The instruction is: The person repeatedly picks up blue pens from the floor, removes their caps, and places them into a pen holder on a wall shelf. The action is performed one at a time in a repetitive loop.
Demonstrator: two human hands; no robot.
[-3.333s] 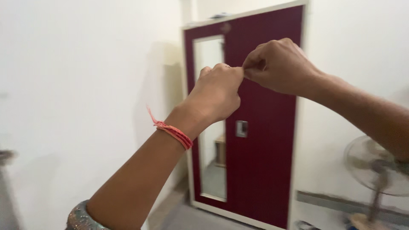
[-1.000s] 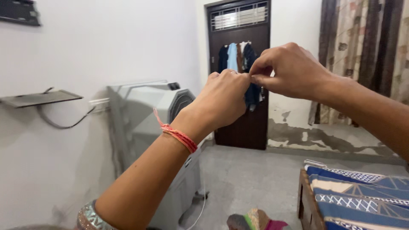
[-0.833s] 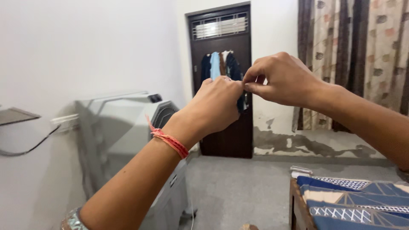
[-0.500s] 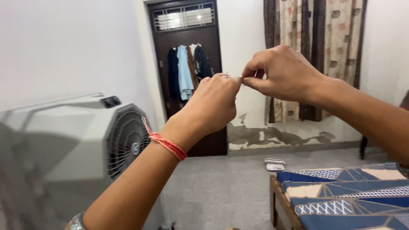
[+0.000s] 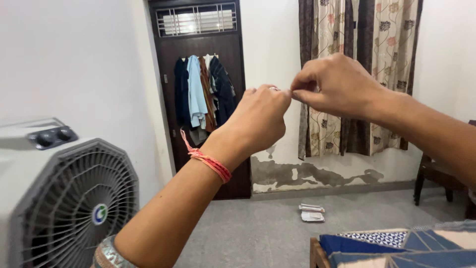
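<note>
Raised left hand (image 5: 258, 119) and right hand (image 5: 337, 84), fingertips together

I see a grey speckled floor (image 5: 258, 233) running back to the wall w/ the peeling base; a small stack of flat white papers or packets (image 5: 311, 212) lies on it near that wall, can't tell which; a white air cooler (image 5: 64, 198) w/ a round grey grille stands on the floor at left; a dark wooden chair (image 5: 436, 176) stands at far right, legs on the floor; a bed (image 5: 317, 250) w/ a wooden frame sits bottom right; a blue-and-white patterned cover (image 5: 396, 245) lies directly on it.
</note>
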